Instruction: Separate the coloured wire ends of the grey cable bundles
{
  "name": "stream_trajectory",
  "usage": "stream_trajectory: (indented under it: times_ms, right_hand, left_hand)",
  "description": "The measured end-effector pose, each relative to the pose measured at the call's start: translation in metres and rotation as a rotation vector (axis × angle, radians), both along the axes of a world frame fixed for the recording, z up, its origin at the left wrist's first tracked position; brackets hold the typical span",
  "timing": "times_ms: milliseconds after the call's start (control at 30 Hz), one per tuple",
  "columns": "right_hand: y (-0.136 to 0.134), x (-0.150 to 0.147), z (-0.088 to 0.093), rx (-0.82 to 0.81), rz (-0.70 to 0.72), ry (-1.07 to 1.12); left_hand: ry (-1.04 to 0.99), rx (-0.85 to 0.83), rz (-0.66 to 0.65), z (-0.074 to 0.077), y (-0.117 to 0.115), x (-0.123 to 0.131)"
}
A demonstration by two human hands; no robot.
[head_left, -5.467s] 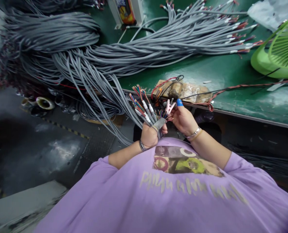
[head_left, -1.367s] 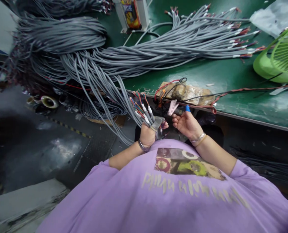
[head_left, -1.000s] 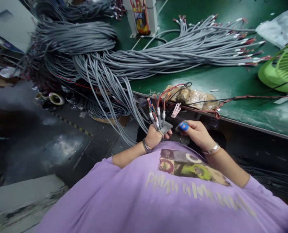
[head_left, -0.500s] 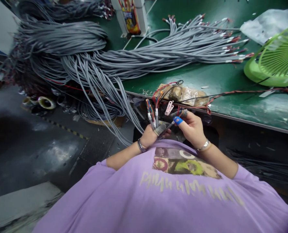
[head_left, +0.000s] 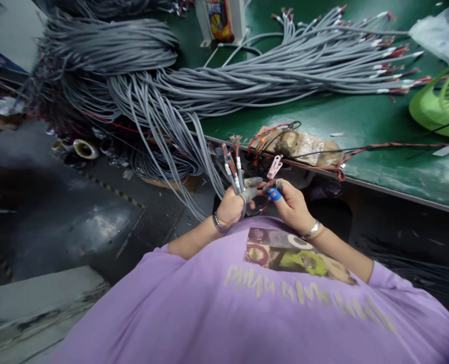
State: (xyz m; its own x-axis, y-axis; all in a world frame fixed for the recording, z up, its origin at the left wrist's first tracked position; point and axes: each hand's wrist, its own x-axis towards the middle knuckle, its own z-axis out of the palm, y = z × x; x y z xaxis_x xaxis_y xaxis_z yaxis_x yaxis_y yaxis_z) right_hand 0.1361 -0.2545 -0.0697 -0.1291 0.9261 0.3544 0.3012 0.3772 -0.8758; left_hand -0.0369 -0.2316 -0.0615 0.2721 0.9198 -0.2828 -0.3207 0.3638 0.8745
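My left hand (head_left: 232, 205), with grey tape round a finger, is closed round a few grey cables (head_left: 212, 172) whose stripped ends with coloured wires (head_left: 232, 154) stick up above the fist. My right hand (head_left: 290, 202), with a blue cot on one fingertip, is pinched against the left hand's fingertips on the thin wires there. A pink clip (head_left: 275, 167) hangs just above the two hands at the bench edge. Both hands are close to my chest, in front of the green bench (head_left: 360, 126).
A big heap of grey cables (head_left: 106, 55) lies across the bench's left end and hangs to the floor. A second cable bundle (head_left: 303, 55) stretches right. A taped fixture with red and black wires (head_left: 296, 144) sits at the bench edge. A green fan (head_left: 442, 96) stands at far right.
My right hand drew back from the pink clip, then came in to meet the left hand's fingertips. The cable ends in my left hand tilted more upright.
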Motion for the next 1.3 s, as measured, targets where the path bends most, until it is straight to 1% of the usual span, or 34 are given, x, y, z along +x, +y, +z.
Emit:
stream_trajectory:
  times_ms: [33, 100, 200, 300, 367, 433, 533, 633, 700, 767, 833, 900, 967, 1033, 1067, 1100, 1167, 1300]
  right_hand:
    - [-0.001, -0.001, 0.000, -0.024, 0.012, 0.020]
    - [-0.001, -0.005, 0.001, -0.104, 0.040, 0.075]
    - [0.001, -0.017, 0.004, -0.322, 0.113, 0.245]
    - [0.005, -0.026, 0.009, -0.536, 0.193, 0.420]
    - [0.005, -0.028, 0.011, -0.573, 0.197, 0.455]
    - [0.003, -0.025, 0.013, -0.519, 0.167, 0.427]
    - [-0.002, -0.020, 0.016, -0.397, 0.063, 0.428]
    - [-0.006, -0.017, 0.021, -0.364, -0.014, 0.494]
    - [-0.005, -0.015, 0.022, -0.356, -0.031, 0.491]
    - [-0.003, -0.012, 0.021, -0.334, -0.060, 0.474]
    - [-0.002, -0.008, 0.018, -0.308, -0.091, 0.445]
    - [-0.001, -0.005, 0.013, -0.228, -0.078, 0.355]
    - [-0.003, -0.003, 0.010, -0.056, 0.001, 0.166]
    - [-0.005, -0.004, 0.008, 0.149, 0.071, -0.046]
    - [-0.006, -0.005, 0.008, 0.229, 0.084, -0.131]
    - [-0.006, -0.006, 0.008, 0.284, 0.077, -0.189]
    - [-0.008, -0.007, 0.009, 0.334, 0.039, -0.233]
    - [-0.009, -0.009, 0.008, 0.353, 0.025, -0.156]
  left_hand:
    - [0.052, -0.001, -0.038, -0.003, -0.002, -0.004]
    - [0.141, -0.001, -0.154, -0.005, -0.006, -0.010]
    - [0.209, 0.043, -0.290, -0.001, -0.010, -0.014]
    - [0.213, 0.078, -0.350, 0.007, -0.012, -0.013]
    - [0.199, 0.070, -0.375, 0.010, -0.012, -0.012]
    - [0.190, 0.061, -0.389, 0.008, -0.012, -0.014]
    - [0.211, 0.076, -0.394, 0.001, -0.010, -0.016]
    - [0.254, 0.122, -0.427, -0.006, -0.008, -0.016]
    - [0.299, 0.154, -0.464, -0.008, -0.007, -0.015]
    - [0.355, 0.170, -0.460, -0.008, -0.007, -0.014]
    - [0.350, 0.145, -0.357, -0.008, -0.006, -0.014]
    - [0.236, 0.081, -0.202, -0.007, -0.004, -0.012]
    - [0.100, 0.032, -0.080, -0.007, -0.001, -0.009]
    - [0.030, 0.028, -0.005, -0.008, 0.001, -0.005]
    - [0.009, 0.031, 0.025, -0.009, 0.001, -0.003]
    - [-0.012, 0.028, 0.031, -0.011, 0.001, -0.002]
    - [-0.058, -0.003, -0.018, -0.015, 0.000, 0.000]
    - [-0.133, -0.054, -0.167, -0.018, -0.004, -0.003]
